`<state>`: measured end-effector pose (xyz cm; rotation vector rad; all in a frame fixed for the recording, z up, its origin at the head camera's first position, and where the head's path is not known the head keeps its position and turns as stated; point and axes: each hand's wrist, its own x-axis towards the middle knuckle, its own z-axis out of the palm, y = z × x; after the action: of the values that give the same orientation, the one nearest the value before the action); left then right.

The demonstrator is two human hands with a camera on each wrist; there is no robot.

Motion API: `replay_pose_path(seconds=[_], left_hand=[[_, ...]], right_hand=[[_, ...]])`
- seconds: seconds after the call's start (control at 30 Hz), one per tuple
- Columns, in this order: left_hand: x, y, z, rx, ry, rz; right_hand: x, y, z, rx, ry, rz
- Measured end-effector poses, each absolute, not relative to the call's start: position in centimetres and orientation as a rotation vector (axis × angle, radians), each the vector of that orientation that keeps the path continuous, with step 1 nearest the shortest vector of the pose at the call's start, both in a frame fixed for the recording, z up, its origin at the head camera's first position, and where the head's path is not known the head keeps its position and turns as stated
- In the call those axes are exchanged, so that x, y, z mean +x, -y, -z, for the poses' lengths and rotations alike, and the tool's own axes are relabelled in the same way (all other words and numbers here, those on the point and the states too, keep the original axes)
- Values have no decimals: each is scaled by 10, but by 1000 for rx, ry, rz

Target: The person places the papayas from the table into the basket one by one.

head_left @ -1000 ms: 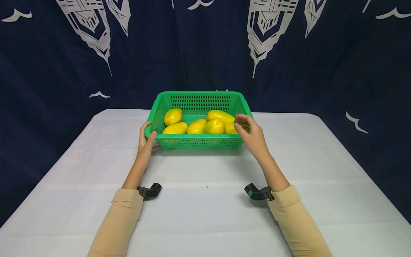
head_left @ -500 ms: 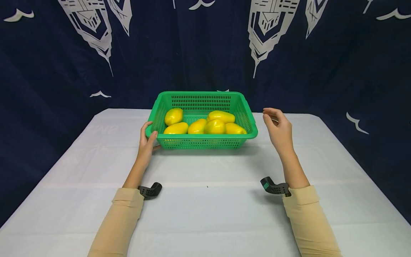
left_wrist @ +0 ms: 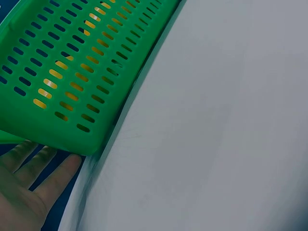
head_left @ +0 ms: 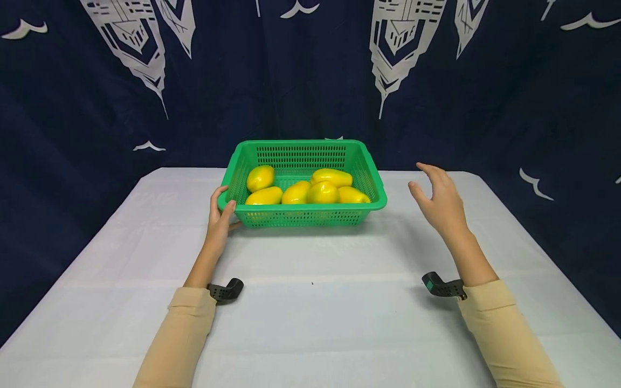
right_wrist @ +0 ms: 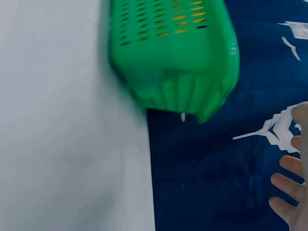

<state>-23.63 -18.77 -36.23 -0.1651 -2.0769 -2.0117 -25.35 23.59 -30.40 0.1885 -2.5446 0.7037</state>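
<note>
A green slotted plastic basket [head_left: 301, 215] stands at the far middle of the table with several yellow mangoes [head_left: 262, 178] inside. My left hand [head_left: 219, 221] holds the basket's near left corner, thumb on the rim and fingers around the side. In the left wrist view, fingers [left_wrist: 60, 180] reach to the basket's lower edge. To the right of the basket, my right hand [head_left: 442, 207] is held above the table, thumb and fingers spread, nothing between them. The right wrist view shows its fingers [right_wrist: 286, 185] apart from the basket [right_wrist: 168, 57].
A white cloth covers the table [head_left: 310, 318]. Behind its far edge hangs a dark blue curtain [head_left: 271, 70] with white printed shapes. Each wrist wears a black camera band [head_left: 225, 291].
My right hand has moved from over the basket's right end out to the right, and its fingers have spread. My left hand and the basket have stayed in place.
</note>
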Motion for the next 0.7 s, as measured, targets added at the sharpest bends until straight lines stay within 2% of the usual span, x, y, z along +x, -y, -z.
replay_pose_path(seconds=[0.3,0.7], left_hand=[[-253,193,379,-188,2061,2029],[-248,203,378,-140,2162,1930]], right_hand=[[-255,-243,309,246,2872,-261],[-257,-240,309,220,2945,-254]])
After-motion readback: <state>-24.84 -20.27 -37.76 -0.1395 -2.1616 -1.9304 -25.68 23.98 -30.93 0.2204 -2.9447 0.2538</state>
